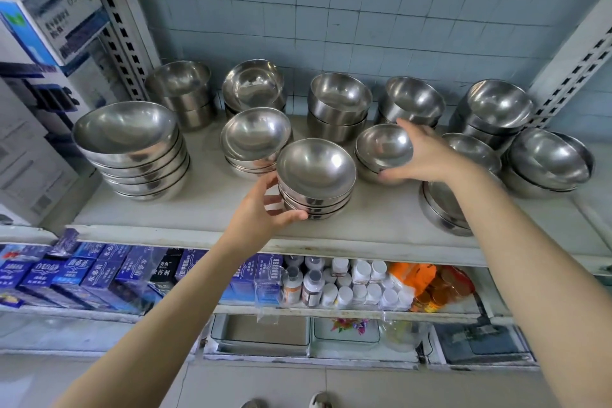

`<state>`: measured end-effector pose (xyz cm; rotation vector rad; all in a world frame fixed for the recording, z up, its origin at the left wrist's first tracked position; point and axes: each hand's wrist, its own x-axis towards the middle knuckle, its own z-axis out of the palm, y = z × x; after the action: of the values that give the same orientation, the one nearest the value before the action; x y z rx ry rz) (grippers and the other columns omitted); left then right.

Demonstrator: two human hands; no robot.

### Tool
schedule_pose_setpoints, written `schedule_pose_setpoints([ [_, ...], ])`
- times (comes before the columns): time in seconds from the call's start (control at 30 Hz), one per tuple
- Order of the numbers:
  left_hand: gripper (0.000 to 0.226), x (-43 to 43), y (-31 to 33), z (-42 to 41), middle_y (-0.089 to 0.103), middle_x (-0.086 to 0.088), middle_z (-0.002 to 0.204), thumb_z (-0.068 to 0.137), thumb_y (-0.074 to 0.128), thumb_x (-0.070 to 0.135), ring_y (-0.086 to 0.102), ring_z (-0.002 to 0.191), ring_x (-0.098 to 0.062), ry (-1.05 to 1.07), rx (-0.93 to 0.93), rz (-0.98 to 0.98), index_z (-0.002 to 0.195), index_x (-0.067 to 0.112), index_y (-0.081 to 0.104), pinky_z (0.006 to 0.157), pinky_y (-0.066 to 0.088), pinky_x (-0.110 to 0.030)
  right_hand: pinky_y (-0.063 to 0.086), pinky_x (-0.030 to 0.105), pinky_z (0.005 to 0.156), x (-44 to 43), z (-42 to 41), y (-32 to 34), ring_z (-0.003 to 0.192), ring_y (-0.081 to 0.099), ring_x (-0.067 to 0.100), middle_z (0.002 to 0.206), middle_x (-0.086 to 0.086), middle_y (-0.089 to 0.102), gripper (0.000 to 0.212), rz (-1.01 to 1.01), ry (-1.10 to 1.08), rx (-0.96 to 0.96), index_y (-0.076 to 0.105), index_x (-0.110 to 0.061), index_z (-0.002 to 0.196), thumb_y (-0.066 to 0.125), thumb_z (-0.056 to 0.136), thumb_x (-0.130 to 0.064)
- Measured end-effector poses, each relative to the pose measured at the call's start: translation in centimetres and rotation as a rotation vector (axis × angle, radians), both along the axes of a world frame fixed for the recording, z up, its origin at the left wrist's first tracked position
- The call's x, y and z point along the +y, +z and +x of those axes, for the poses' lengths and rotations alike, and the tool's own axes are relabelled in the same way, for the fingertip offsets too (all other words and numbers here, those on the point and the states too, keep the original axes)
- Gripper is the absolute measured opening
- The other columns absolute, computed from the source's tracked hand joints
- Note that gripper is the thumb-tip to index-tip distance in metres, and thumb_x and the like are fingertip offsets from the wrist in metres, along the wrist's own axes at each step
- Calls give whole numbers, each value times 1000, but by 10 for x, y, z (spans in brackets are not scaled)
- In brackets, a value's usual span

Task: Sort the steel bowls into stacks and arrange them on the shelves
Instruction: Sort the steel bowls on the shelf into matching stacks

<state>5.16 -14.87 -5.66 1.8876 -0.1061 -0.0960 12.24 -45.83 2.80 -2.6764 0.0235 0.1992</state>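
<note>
Gripping from the side, the person's left hand (265,212) wraps a short stack of steel bowls (316,179) near the front edge of the top shelf (205,205), thumb under the lowest rim and fingers curled round the back of the nested walls. The right hand (420,152) is spread over a smaller stack (384,151) just to the right, thumb low at the front and fingertips over the far rim, so it is closed on that stack as well.

More stacks fill the same shelf: a wide, tilted pile (132,149) at the left, a middle pile (255,139) touching or nearly touching the held stack, and a back row against the tiled wall (331,10). Lower shelves carry blue boxes (99,272) and white bottles (357,288).

Polished steel like this is stiff and will not dent under a firm squeeze, but it is probably slick, and nested bowls tend to slide or tip on each other. Each bowl looks light; a stack of several likely has real weight. The safest hold seems to be low on the stack, under the bottom bowl's curve, with fingers pressing the rims together so the upper bowls cannot shift. Lifting by the top rim alone would risk pulling off only one bowl.
</note>
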Motion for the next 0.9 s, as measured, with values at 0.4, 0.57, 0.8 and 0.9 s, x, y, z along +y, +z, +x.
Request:
schedule_pose_setpoints([
  [0.4, 93, -1, 2, -3, 48, 16, 140, 67, 87, 40, 61, 107, -3, -4, -26, -27, 145, 34, 36, 74, 52, -16, 30, 32, 114, 62, -47, 44, 139, 33, 3, 157, -18, 32, 114, 378, 246, -186, 25, -49, 150, 89, 56, -60],
  [0.57, 87, -1, 2, -4, 50, 16, 137, 69, 87, 36, 61, 109, -6, -6, -24, -57, 141, 33, 40, 84, 55, -25, 26, 32, 117, 91, -48, 12, 143, 26, 4, 160, -13, 26, 115, 345, 335, -108, 23, -39, 155, 91, 62, -45],
  [0.8, 81, -2, 4, -6, 52, 16, 134, 73, 87, 29, 60, 105, -2, -4, -32, -69, 139, 30, 40, 72, 52, -10, 22, 38, 121, 88, -44, 8, 150, 18, 8, 164, -13, 17, 124, 303, 367, -60, 13, -47, 154, 89, 56, -55],
  [0.9, 84, -1, 2, -4, 50, 12, 139, 71, 87, 33, 61, 108, -6, -4, -20, -61, 140, 31, 40, 76, 52, -16, 21, 37, 119, 79, -40, 17, 151, 12, 8, 166, -17, 4, 124, 395, 383, -14, 6, -56, 151, 83, 55, -67],
])
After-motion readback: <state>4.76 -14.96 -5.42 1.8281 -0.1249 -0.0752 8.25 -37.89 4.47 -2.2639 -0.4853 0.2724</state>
